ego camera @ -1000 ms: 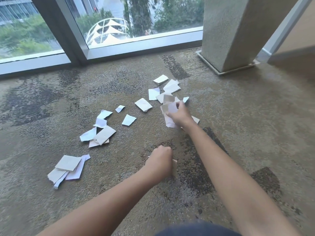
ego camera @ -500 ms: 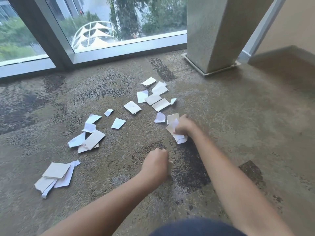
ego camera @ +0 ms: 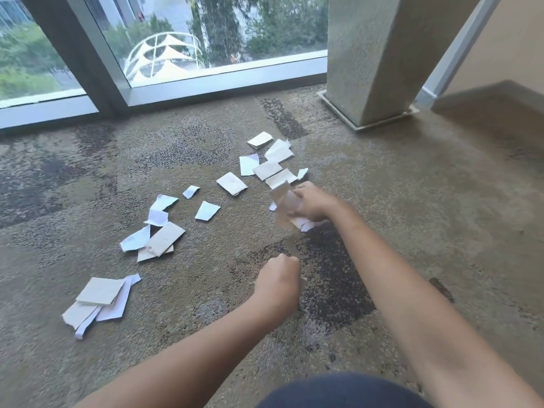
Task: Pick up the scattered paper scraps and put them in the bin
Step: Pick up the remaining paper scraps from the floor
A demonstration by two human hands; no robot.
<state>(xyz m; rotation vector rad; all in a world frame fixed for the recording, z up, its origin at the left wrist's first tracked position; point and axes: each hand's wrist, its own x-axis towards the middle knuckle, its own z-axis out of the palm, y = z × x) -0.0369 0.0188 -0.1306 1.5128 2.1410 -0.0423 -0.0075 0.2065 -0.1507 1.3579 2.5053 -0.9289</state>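
Observation:
Several white and tan paper scraps lie scattered on the carpet. One cluster [ego camera: 272, 163] lies just beyond my right hand, a pile [ego camera: 156, 240] lies left of centre, and a stack [ego camera: 98, 301] sits near left. My right hand [ego camera: 313, 203] is closed around a bunch of scraps [ego camera: 285, 204], held just above the floor and blurred by motion. My left hand [ego camera: 278, 282] is a closed fist nearer to me, with a tan scrap edge [ego camera: 303, 282] showing at its right side. No bin is in view.
A speckled concrete column [ego camera: 374, 54] stands at the back right on a metal base. Floor-to-ceiling windows [ego camera: 206, 39] with a dark frame run along the back. A raised carpeted step [ego camera: 494, 95] is at the far right. My dark-clothed knee [ego camera: 341, 391] is at the bottom.
My right hand pulled back from the far cluster, picked more scraps from the carpet, and now lifts the bunch. My left fist has hardly moved. The view shifted slightly.

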